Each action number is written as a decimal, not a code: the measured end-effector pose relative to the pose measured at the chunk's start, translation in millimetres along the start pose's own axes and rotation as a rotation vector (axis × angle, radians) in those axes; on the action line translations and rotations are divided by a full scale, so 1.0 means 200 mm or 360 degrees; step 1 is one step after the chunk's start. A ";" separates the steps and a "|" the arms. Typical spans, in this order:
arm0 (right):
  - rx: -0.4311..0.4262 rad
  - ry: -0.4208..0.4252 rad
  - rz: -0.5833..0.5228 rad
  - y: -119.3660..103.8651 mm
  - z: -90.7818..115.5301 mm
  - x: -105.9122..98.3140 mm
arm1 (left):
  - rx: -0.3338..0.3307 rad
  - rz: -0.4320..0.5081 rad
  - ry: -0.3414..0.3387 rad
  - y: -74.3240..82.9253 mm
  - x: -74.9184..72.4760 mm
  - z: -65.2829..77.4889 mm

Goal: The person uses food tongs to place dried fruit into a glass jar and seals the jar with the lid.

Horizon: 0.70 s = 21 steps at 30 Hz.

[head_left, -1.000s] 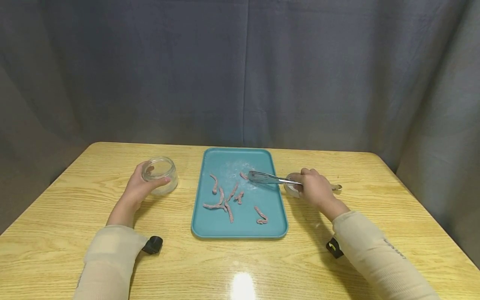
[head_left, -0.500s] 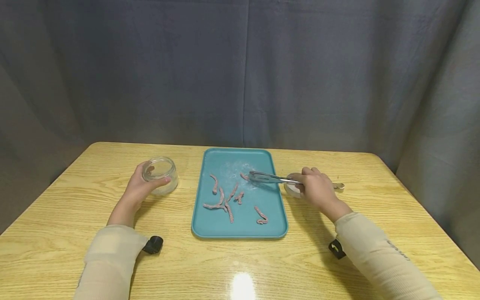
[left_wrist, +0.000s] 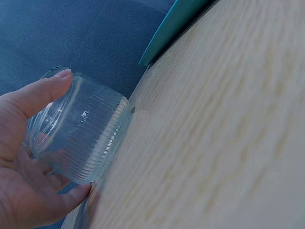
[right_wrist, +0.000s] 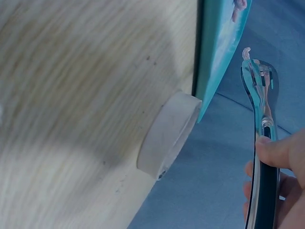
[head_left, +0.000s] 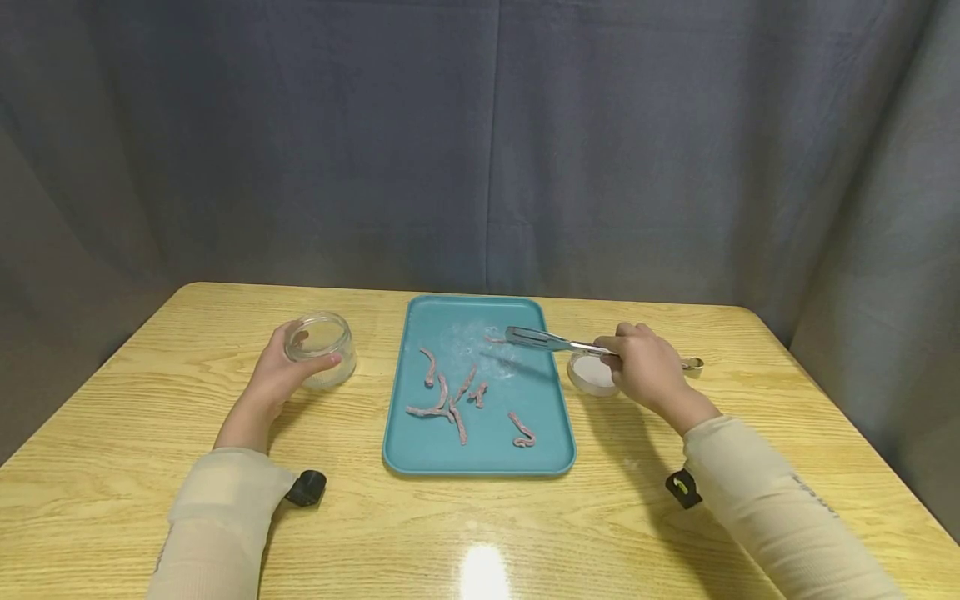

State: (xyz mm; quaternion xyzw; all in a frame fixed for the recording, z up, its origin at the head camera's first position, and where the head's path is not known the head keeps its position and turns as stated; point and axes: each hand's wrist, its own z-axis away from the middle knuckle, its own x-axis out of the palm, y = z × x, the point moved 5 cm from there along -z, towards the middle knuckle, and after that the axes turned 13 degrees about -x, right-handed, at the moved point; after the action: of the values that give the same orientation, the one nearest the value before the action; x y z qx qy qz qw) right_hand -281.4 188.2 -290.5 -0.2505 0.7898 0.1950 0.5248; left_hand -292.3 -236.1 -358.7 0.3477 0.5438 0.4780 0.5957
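My left hand [head_left: 273, 375] grips a clear ribbed glass jar [head_left: 333, 367] upright on the table left of the tray, thumb on its near side and fingers around the other. No lid covers the jar. With my right hand [head_left: 647, 371] I hold metal tongs [head_left: 558, 342], their tips pressed together above the right half of the teal tray [head_left: 435, 317]. A thin pinkish strip, like floured meat [head_left: 495, 339], is pinched in the tips; its end [right_wrist: 246, 53] pokes out in the right wrist view. Several similar strips [head_left: 440, 400] lie on the tray's near half.
A shallow round white lid [head_left: 592, 377] lies by the tray's right edge, below my right hand. White powder [head_left: 480, 337] dusts the far half of the tray. Wooden table [head_left: 337, 533] surrounds it, and a grey curtain [head_left: 375, 150] hangs behind.
The tongs have risen off the tray with the strip and moved slightly right and away; a shadow now falls on the tray below. The left hand and jar stay put.
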 end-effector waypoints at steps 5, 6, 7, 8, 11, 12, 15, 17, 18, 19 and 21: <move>0.0003 0.0016 -0.0015 0.00 -0.02 -0.04 | 0.0003 0.0002 0.0003 0.00 0.00 0.00; 0.0003 0.0027 -0.0016 0.00 -0.02 -0.05 | 0.0005 0.0003 0.0005 0.00 0.00 0.00; 0.0007 0.0038 -0.0021 0.00 -0.03 -0.07 | 0.0006 0.0003 0.0006 0.00 0.00 0.00; 0.0006 0.0054 -0.0025 0.00 -0.03 -0.08 | 0.0006 0.0003 0.0009 0.00 0.00 0.00; 0.0009 0.0096 -0.0035 0.01 -0.05 -0.12 | 0.0000 0.0007 0.0009 0.00 0.00 0.00; 0.0014 0.0113 -0.0038 0.01 -0.06 -0.13 | -0.0003 0.0008 0.0010 0.00 0.00 0.00; 0.0031 0.0157 -0.0055 0.01 -0.08 -0.17 | -0.0009 0.0008 0.0012 0.00 0.00 0.00; 0.0041 0.0191 -0.0068 0.01 -0.09 -0.19 | -0.0009 0.0007 0.0013 0.00 0.00 0.00; 0.0045 0.0207 -0.0074 0.01 -0.10 -0.20 | -0.0007 0.0008 0.0011 0.00 0.00 0.00; 0.0045 0.0220 -0.0077 0.01 -0.10 -0.21 | -0.0005 0.0009 0.0010 0.00 0.00 0.00; 0.0041 0.0244 -0.0083 0.01 -0.12 -0.23 | -0.0004 0.0009 0.0008 0.00 0.00 0.00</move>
State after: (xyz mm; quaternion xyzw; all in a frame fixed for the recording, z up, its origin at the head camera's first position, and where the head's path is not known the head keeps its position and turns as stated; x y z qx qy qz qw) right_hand -284.9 185.4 -239.3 -0.2783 0.8233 0.1512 0.4709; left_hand -292.1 -235.9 -358.0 0.3473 0.5438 0.4811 0.5935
